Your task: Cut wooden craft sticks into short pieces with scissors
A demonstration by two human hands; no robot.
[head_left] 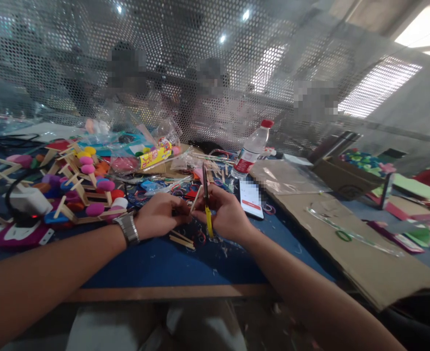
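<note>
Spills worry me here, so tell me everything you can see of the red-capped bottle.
The bottle looks like clear plastic, with its red cap on and a label that is white and blue above, red below. How much liquid it holds is not clear. It stands on the blue table, beyond the right hand, leaning right in the view, perhaps only from lens distortion. No hand touches it. A phone lies just in front; contact there is unclear.
</note>
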